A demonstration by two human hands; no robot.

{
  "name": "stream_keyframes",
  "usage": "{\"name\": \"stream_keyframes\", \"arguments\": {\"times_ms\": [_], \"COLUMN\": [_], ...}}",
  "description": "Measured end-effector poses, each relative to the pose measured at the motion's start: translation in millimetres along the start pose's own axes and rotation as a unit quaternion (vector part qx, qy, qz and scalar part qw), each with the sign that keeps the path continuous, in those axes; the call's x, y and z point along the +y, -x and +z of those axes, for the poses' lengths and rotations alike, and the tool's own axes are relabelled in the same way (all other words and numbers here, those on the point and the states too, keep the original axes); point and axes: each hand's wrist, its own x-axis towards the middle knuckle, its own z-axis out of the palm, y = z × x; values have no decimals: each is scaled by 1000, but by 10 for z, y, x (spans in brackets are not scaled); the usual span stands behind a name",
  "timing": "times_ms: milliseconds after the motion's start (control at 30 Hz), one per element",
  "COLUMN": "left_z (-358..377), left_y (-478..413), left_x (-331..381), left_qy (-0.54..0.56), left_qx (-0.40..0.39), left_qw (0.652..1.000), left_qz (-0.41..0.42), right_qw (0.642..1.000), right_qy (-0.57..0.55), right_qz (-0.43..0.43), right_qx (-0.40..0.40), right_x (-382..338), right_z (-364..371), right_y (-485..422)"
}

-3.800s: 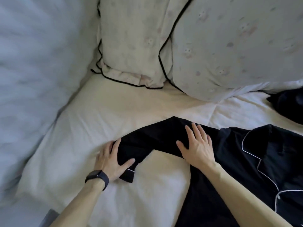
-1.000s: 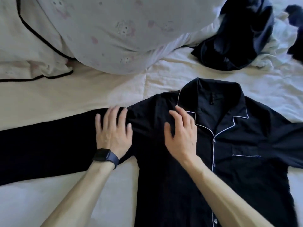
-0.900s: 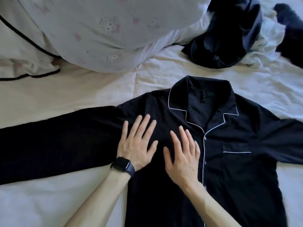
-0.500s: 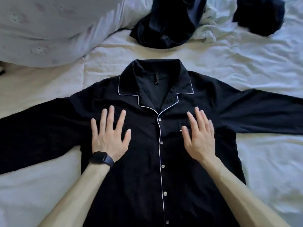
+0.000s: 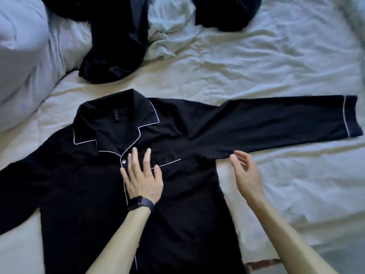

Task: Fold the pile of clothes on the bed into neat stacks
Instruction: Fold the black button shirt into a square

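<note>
While the black shirt [image 5: 88, 184] lies face up and buttoned across the near half of the bed [image 5: 276, 56], collar [image 5: 118, 119] toward the far edge and a sleeve spread toward each side edge, the step in hand looks like folding the right sleeve [image 5: 286, 123] inward. The left grip [image 5: 142, 178] is open, palm and straight fingers pressed flat on the chest, partly over the pocket [image 5: 173, 165] and just right of the button line. The right grip [image 5: 246, 175] is open too, fingers loosely curved and holding nothing. It hovers over bare sheet just below the sleeve's underarm, fingertips near the sleeve's lower edge but, as far as I can tell, not touching it.

To do this well, I judge the left grip should pin the chest so the body cannot slide. The right should then take the sleeve and lay it over in 1 straight crease along the shoulder line. Thin cloth like this will likely wrinkle if dragged rather than lifted.

A crumpled pile of clothes [image 5: 112, 46] sits at the far edge, beside a pillow [image 5: 19, 56] toward the far left corner.
</note>
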Motion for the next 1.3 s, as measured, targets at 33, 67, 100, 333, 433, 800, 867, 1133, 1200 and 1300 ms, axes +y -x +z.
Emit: {"name": "stream_keyframes", "arguments": {"times_ms": [33,67,100,333,433,800,867,1133,1200,1300], "left_z": [74,159,242,460,383,201,263,853,1106,1389], "left_y": [-3,-25,-65,-817,-1366,-1938,-1851,-814,-698,-679], "left_x": [298,580,837,1964,2151,2276,2329,2878,3071,3237], "left_qy": [-1,-6,-17,12,-26,-172,-162,-74,-92,-144], "left_qx": [-33,-66,-101,-88,-59,-102,-93,-75,-121,-170], "left_qw": [998,994,987,981,989,963,963,909,902,909], "left_qz": [48,89,125,174,130,183,196,404,403,353], "right_qw": [996,984,967,882,869,876,876,858,864,874], "right_qy": [-67,-136,-199,-381,-409,-305,-307,-425,-417,-399], "right_qz": [53,104,147,205,197,121,139,149,149,138], "right_qx": [22,41,62,187,196,355,344,246,239,239], "right_x": [43,78,107,75,-3,196,292,365,404,418], "right_z": [-233,-458,-673,-1835,-2160,-2607,-2644,-2802,-2808,-2789], "right_y": [-78,-179,-287,-1155,-1550,-1900,-1862,-1880,-1901,-1933]}}
